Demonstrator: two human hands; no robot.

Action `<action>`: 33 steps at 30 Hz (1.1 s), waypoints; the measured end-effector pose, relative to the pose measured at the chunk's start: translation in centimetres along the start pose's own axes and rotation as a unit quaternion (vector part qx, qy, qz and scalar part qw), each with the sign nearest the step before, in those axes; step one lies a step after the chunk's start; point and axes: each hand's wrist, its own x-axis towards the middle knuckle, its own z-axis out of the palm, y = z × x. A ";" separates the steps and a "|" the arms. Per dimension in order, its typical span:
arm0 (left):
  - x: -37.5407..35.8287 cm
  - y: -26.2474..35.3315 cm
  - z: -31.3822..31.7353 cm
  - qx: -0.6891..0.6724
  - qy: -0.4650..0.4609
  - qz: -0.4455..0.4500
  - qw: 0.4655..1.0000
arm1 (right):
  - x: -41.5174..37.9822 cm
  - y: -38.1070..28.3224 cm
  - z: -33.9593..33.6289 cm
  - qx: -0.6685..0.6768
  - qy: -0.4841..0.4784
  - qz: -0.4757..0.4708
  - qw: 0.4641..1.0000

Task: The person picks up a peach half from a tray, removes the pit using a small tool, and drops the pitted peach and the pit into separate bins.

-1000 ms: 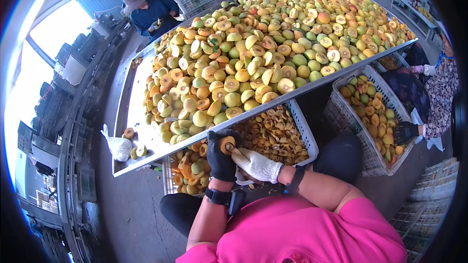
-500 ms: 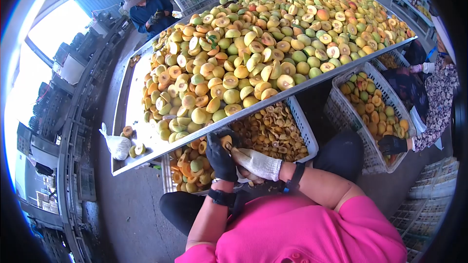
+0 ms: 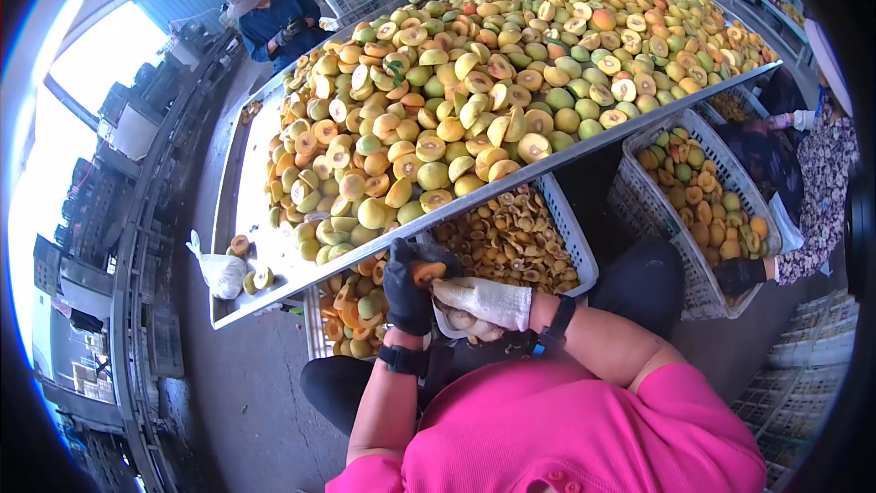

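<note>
My left hand [image 3: 408, 290], in a black glove, is closed around a halved yellow fruit that looks like a peach [image 3: 427, 272], its orange cut face turned up. My right hand [image 3: 484, 303], in a white knit glove, is closed with its fingertips against the peach half. What it grips is hidden. Both hands are just off the near edge of the metal table [image 3: 239, 173], which bears a big heap of halved fruit [image 3: 438, 128]. Below them, one crate holds orange fruit halves [image 3: 347, 310]; a white crate [image 3: 584, 267] holds small brown-orange scraps [image 3: 511, 242].
A knotted plastic bag [image 3: 219, 272] and loose fruit halves [image 3: 258, 279] lie at the table's left corner. On the right, a co-worker's gloved hand [image 3: 737, 276] is at a fruit crate [image 3: 671, 242]. Another person [image 3: 278, 18] works across the table. Stacked crates [image 3: 794, 379] stand lower right.
The peach half in my left hand has turned and shows more of its orange cut face. My right hand has shifted slightly. The co-worker's pale hat on the right has come further into view.
</note>
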 end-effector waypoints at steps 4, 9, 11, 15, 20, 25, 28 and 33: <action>-0.2 0.4 -0.6 0.131 -0.099 -0.003 0.986 | -0.1 0.2 0.3 0.009 0.002 0.041 0.999; -1.4 0.4 -1.7 0.047 -0.084 -0.063 0.993 | 0.3 1.0 0.1 0.166 -0.117 0.071 0.977; -1.6 0.1 -1.9 -0.071 -0.096 -0.103 0.988 | 0.4 1.0 0.3 0.196 -0.146 0.085 0.966; -1.9 -0.5 -2.4 -0.290 -0.130 -0.160 0.935 | 1.0 1.6 0.4 0.252 -0.200 0.093 0.942; -2.8 0.6 -1.8 -0.164 0.073 -0.114 0.977 | 0.8 1.6 0.9 0.298 -0.233 0.079 0.922; -1.2 0.5 -9.0 -0.058 0.100 0.022 0.993 | 0.0 1.1 0.2 0.335 -0.268 0.028 0.903; -1.1 4.5 -9.4 0.276 0.212 0.098 0.932 | -0.5 1.1 0.0 0.293 -0.090 0.029 0.951; 4.1 7.6 -4.0 0.516 0.050 0.275 0.810 | 0.2 0.9 -0.3 0.255 0.051 0.012 0.965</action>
